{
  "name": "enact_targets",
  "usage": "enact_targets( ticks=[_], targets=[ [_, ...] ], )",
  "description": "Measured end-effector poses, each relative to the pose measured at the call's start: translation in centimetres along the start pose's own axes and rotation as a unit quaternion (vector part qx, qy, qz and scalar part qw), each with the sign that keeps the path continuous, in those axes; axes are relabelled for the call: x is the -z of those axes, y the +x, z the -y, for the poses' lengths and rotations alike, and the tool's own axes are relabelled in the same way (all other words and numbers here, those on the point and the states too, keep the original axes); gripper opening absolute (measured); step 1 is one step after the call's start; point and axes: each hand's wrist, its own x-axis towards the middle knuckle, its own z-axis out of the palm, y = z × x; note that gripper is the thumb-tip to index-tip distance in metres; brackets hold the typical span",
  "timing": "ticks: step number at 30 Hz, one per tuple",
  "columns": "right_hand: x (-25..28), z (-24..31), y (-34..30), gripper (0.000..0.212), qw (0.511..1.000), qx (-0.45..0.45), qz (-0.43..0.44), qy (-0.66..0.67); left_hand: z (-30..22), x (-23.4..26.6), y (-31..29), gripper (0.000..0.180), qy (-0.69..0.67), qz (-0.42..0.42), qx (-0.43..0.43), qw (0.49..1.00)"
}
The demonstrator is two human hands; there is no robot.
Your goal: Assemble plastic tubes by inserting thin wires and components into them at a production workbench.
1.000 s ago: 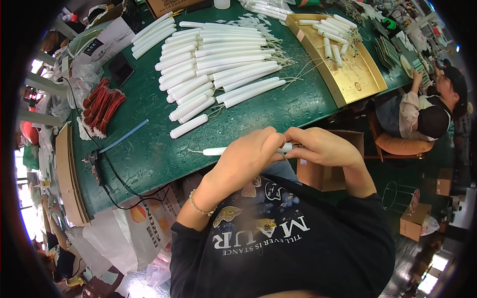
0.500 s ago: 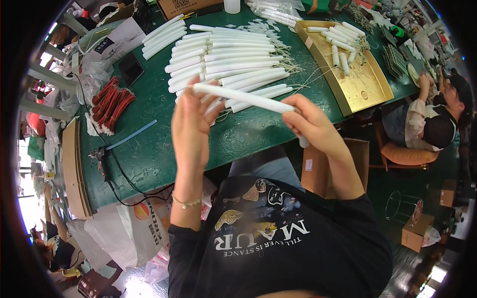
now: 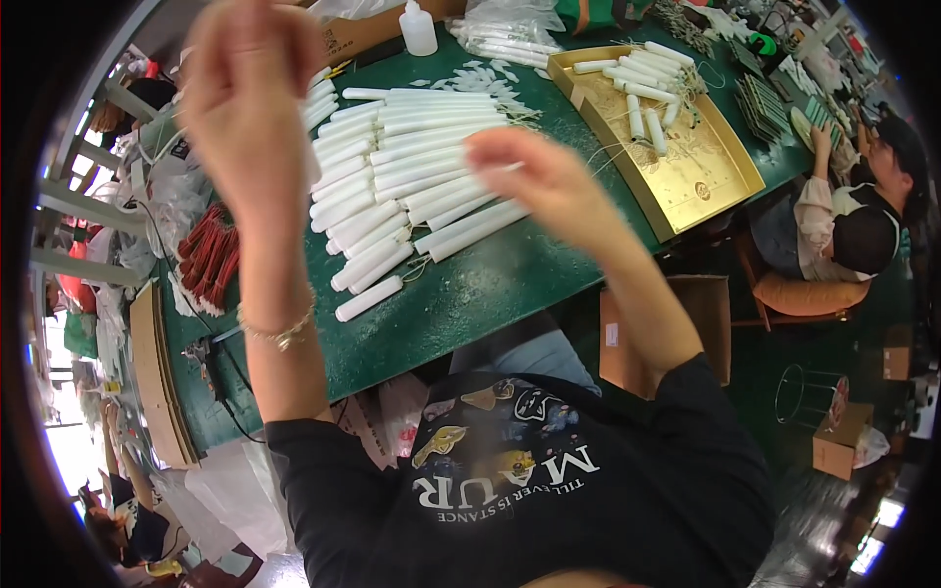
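Observation:
My left hand (image 3: 250, 93) is raised at the upper left, smeared by motion. Its fingers are too blurred to read, and whether it holds anything cannot be made out. A pale edge shows beside its wrist. My right hand (image 3: 539, 181) hovers over the right part of the rows of white candle-like tubes (image 3: 436, 157). Its thumb and forefinger look apart, somewhat blurred, close to the tubes, though contact is unclear. The tubes lie in overlapping rows, with thin pale wires at their ends. One tube (image 3: 370, 298) lies nearest the table's front edge.
A gold box lid (image 3: 706, 201) with several shorter white tubes stands at right. Small white pointed pieces (image 3: 480, 76) and a white bottle (image 3: 419, 31) are at the back. Red wire bundles (image 3: 209, 257) and a glue gun (image 3: 204, 358) lie left. Another person (image 3: 853, 211) sits at right.
The white tube no longer spans my two hands. My left hand has moved up and left; my right hand has shifted left and up over the rows. The view has shifted slightly.

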Motion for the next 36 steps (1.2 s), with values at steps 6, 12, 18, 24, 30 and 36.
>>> enact_targets(
  ticks=[6,12,18,24,30,36],
  targets=[
    [15.8,-4.4,-1.5,0.026,0.835,-0.099,-0.213,-0.498,6.2,-7.6,-5.8,0.014,0.109,0.174,0.030,0.978],
    [18.9,-7.7,-3.4,0.031,0.759,-0.236,-0.131,-0.593,10.6,-11.1,-9.9,0.010,0.228,0.314,-0.046,0.921],
    [19.6,-0.8,-5.5,0.027,0.717,-0.194,-0.170,-0.647,11.8,-10.7,-11.1,0.016,0.222,0.334,-0.088,0.912],
    [16.0,7.6,-6.7,0.022,0.766,-0.016,-0.292,-0.573,7.2,-10.8,-9.6,0.021,0.107,0.289,-0.005,0.951],
    [9.0,7.3,-6.4,0.030,0.846,0.250,-0.186,-0.432,-0.6,-8.1,-8.3,0.064,-0.363,0.400,0.487,0.686],
    [4.0,5.4,-7.5,0.036,0.823,0.392,-0.084,-0.402,-5.7,-6.0,-12.1,0.059,-0.469,0.330,0.651,0.497]
  ],
)
